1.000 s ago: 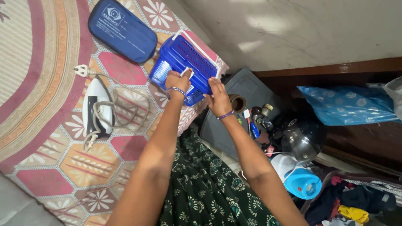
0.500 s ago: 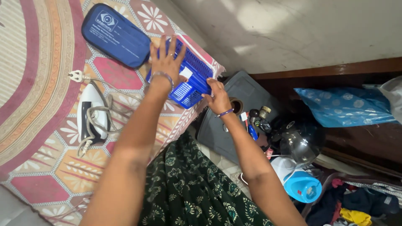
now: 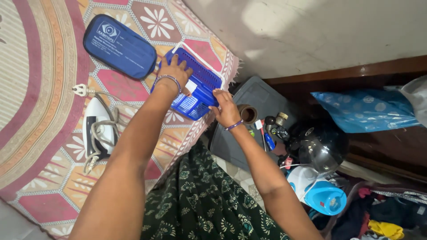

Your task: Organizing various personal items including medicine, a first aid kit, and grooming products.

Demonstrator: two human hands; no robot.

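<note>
1. Blue slatted plastic basket (image 3: pixel 195 86) lies on the patterned bedspread (image 3: pixel 133 84) near its corner; it sits lower and flatter than half a second ago.
2. Left hand (image 3: pixel 174 71) has curled down over the basket's far side; right hand (image 3: pixel 224 109) grips its near edge (both clamped).
3. One basket, one blue zip pouch (image 3: pixel 119 45), one electric iron (image 3: pixel 98 131).

We saw soft, even daylight; bright patches glared on the pale wall (image 3: pixel 320 31), the brightest just above the blue basket (image 3: pixel 195 84). Below that wall the clutter lay dim. Edges bowed with wide-angle distortion; focus stayed fairly sharp.
</note>
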